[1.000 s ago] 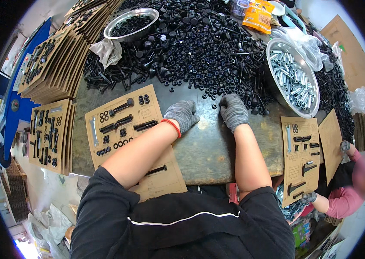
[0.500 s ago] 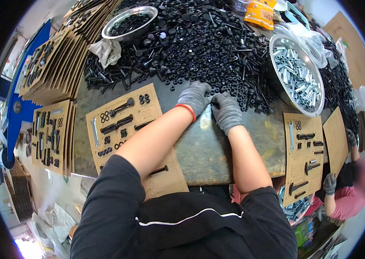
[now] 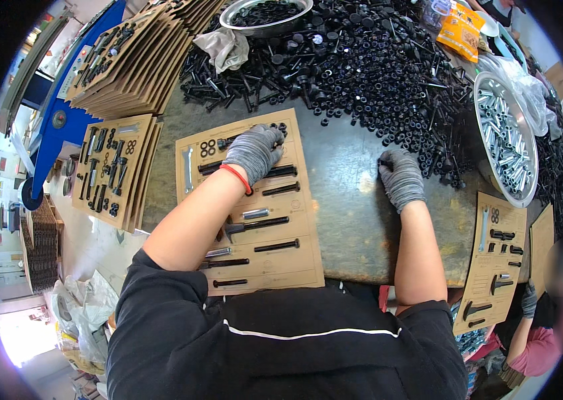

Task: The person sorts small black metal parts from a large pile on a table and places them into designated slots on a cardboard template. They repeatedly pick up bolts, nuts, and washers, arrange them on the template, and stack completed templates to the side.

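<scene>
My left hand (image 3: pixel 255 155), in a grey knit glove, is over the upper part of a printed cardboard sheet (image 3: pixel 275 268). Its fingers are curled beside a few black nuts (image 3: pixel 282 127); whatever they hold is hidden. The sheet bears a small wrench (image 3: pixel 188 168), black bolts (image 3: pixel 277 245), a silver sleeve (image 3: pixel 255 214) and rings. Also gloved, my right hand (image 3: pixel 402 180) rests closed over the bare tabletop, near the edge of a heap of black nuts (image 3: pixel 388 93). I cannot make out what is inside it.
Filled cardboard sheets stand stacked at the left (image 3: pixel 131 83). Metal bowls hold silver sleeves (image 3: pixel 507 147) at the right and black parts (image 3: pixel 265 27) at the back. A cloth (image 3: pixel 225 48) lies by the heap. Another person's gloved hand (image 3: pixel 529 300) is at the lower right.
My left hand has gone from the nut heap to the top of the cardboard sheet. My right hand has drawn apart from it, staying near the heap. The whole view has shifted.
</scene>
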The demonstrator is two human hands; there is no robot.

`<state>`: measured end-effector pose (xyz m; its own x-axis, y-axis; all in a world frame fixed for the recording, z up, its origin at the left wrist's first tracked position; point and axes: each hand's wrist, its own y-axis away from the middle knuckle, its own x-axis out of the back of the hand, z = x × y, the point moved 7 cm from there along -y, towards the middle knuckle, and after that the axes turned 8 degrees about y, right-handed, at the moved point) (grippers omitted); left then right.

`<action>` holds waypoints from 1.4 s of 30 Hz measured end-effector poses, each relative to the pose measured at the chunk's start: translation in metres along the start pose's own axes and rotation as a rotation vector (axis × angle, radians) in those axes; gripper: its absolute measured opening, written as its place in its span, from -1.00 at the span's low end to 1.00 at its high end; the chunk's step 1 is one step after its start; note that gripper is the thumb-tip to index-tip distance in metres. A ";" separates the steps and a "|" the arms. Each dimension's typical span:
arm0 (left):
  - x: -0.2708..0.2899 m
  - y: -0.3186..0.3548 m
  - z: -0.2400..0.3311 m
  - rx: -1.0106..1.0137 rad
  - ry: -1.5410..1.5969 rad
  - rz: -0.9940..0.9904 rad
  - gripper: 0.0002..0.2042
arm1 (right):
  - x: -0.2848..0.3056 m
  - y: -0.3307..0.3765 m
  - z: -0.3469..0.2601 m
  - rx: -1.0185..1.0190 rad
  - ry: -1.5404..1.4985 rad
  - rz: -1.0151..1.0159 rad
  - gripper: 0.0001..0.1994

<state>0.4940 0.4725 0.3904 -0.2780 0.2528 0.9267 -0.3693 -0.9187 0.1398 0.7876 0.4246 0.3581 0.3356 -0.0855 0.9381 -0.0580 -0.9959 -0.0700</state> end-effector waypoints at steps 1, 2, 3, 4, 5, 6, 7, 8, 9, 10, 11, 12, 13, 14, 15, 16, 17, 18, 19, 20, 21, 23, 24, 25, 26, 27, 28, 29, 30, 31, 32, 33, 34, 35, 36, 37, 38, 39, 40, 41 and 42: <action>-0.003 0.001 -0.004 0.002 0.022 -0.023 -0.75 | -0.002 -0.001 0.002 0.008 0.014 -0.014 -0.78; -0.005 0.002 -0.004 0.005 0.051 -0.040 -0.74 | -0.002 -0.002 0.004 0.013 0.003 -0.018 -0.79; -0.006 0.002 -0.002 0.007 0.080 -0.057 -0.73 | -0.003 -0.002 0.005 0.017 -0.009 -0.021 -0.79; -0.006 0.000 -0.003 0.048 0.050 -0.090 -0.73 | -0.004 -0.002 0.004 0.013 -0.007 -0.012 -0.80; -0.006 0.000 -0.004 0.062 0.073 -0.100 -0.73 | -0.004 -0.001 0.004 0.009 -0.004 -0.004 -0.80; -0.007 0.000 -0.005 0.076 0.097 -0.112 -0.73 | -0.003 -0.001 0.004 0.005 0.000 0.003 -0.80; -0.009 -0.001 -0.006 0.089 0.120 -0.123 -0.73 | -0.002 0.000 0.003 0.010 0.001 0.001 -0.81; -0.012 -0.002 -0.009 0.115 0.125 -0.173 -0.75 | -0.002 0.000 0.003 0.011 -0.001 0.000 -0.81; -0.011 -0.001 -0.011 0.115 0.133 -0.156 -0.75 | -0.001 0.000 0.003 0.013 -0.004 0.000 -0.81; -0.011 0.000 -0.012 0.115 0.141 -0.139 -0.76 | 0.000 -0.001 0.003 0.017 -0.006 0.005 -0.81; -0.010 0.001 -0.013 0.114 0.146 -0.123 -0.76 | -0.001 0.000 0.003 0.018 -0.010 0.009 -0.81; -0.010 0.000 -0.012 0.073 0.113 -0.120 -0.77 | -0.002 0.000 0.003 0.020 -0.015 0.014 -0.81; -0.009 -0.001 -0.011 0.068 0.083 -0.123 -0.77 | -0.005 0.000 0.007 0.010 -0.030 0.007 -0.81; -0.008 -0.002 -0.009 0.065 0.055 -0.125 -0.77 | -0.008 -0.001 0.009 0.002 -0.044 -0.001 -0.80; -0.007 -0.004 -0.008 0.062 0.027 -0.126 -0.77 | -0.010 -0.002 0.011 -0.005 -0.057 -0.010 -0.80; -0.009 -0.005 -0.011 0.073 0.008 -0.118 -0.76 | -0.010 -0.002 0.012 0.008 -0.039 -0.002 -0.80; -0.010 -0.006 -0.014 0.087 -0.012 -0.110 -0.76 | -0.008 -0.001 0.009 0.024 -0.023 0.005 -0.80; -0.011 -0.006 -0.016 0.100 -0.031 -0.102 -0.75 | -0.006 -0.001 0.007 0.039 -0.007 0.011 -0.80; -0.011 -0.004 -0.015 0.072 0.026 -0.068 -0.75 | -0.004 -0.001 0.007 0.038 -0.009 0.007 -0.80; -0.007 0.003 -0.009 0.042 0.078 -0.036 -0.74 | -0.004 0.000 0.006 0.033 -0.015 0.004 -0.80; -0.004 0.007 -0.005 0.011 0.130 -0.004 -0.74 | -0.005 0.000 0.007 0.028 -0.021 0.001 -0.80; -0.009 0.008 -0.005 -0.044 0.119 0.003 -0.73 | -0.010 -0.001 0.011 0.014 -0.090 0.002 -0.80; -0.011 0.005 -0.006 -0.058 0.111 -0.012 -0.74 | -0.012 -0.001 0.013 0.007 -0.123 0.003 -0.79; -0.013 0.004 -0.006 -0.073 0.103 -0.027 -0.74 | -0.014 0.000 0.015 -0.002 -0.117 -0.002 -0.79; -0.012 0.004 -0.005 -0.066 0.095 -0.014 -0.74 | -0.012 0.000 0.014 -0.009 -0.110 -0.006 -0.79; -0.010 0.003 -0.004 -0.060 0.088 -0.001 -0.75 | -0.010 0.000 0.013 -0.016 -0.103 -0.011 -0.79; -0.009 0.003 -0.004 -0.054 0.080 0.012 -0.75 | -0.007 0.000 0.010 -0.006 -0.072 -0.009 -0.79; -0.009 0.003 -0.004 -0.061 0.069 0.019 -0.74 | -0.003 0.001 0.005 0.006 -0.040 -0.009 -0.79; -0.010 0.003 -0.005 -0.067 0.057 0.026 -0.73 | -0.001 0.001 0.001 0.020 -0.008 -0.008 -0.79; -0.010 0.003 -0.006 -0.073 0.046 0.034 -0.72 | 0.000 0.001 -0.002 0.024 0.007 -0.012 -0.79; -0.009 0.005 -0.006 -0.073 0.057 0.052 -0.71 | 0.002 0.001 -0.003 0.025 0.026 -0.014 -0.79; -0.006 0.009 -0.008 -0.072 0.069 0.071 -0.69 | 0.004 0.001 -0.004 0.028 0.044 -0.017 -0.79; -0.004 0.014 -0.009 -0.069 0.080 0.090 -0.68 | -0.001 0.000 -0.001 0.004 0.027 -0.021 -0.79; 0.005 0.022 -0.007 -0.039 0.063 0.077 -0.65 | -0.009 -0.001 0.006 -0.021 0.014 -0.024 -0.79; 0.012 0.034 -0.011 -0.014 0.152 0.113 -0.65 | -0.010 0.000 0.005 -0.046 -0.001 -0.032 -0.80; 0.019 0.048 -0.018 0.013 0.240 0.149 -0.65 | -0.012 0.004 -0.001 -0.022 -0.045 -0.058 -0.80; 0.026 0.066 -0.026 0.071 0.260 0.160 -0.65 | -0.008 0.012 -0.026 0.013 -0.094 -0.087 -0.81; 0.033 0.083 -0.035 0.083 0.313 0.190 -0.66 | -0.003 0.021 -0.051 0.041 -0.141 -0.117 -0.81; 0.037 0.097 -0.051 0.148 0.386 0.241 -0.67 | 0.001 0.033 -0.079 0.147 -0.160 -0.130 -0.82; 0.039 0.110 -0.068 0.209 0.458 0.282 -0.68 | 0.001 0.047 -0.104 0.243 -0.181 -0.144 -0.83; 0.038 0.121 -0.091 0.225 0.506 0.354 -0.69 | -0.003 0.059 -0.123 0.331 -0.203 -0.115 -0.83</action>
<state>0.3581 0.3980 0.4112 -0.7517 -0.0156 0.6593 0.0007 -0.9997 -0.0228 0.6674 0.3701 0.3924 0.5035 0.0554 0.8622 0.2855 -0.9525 -0.1056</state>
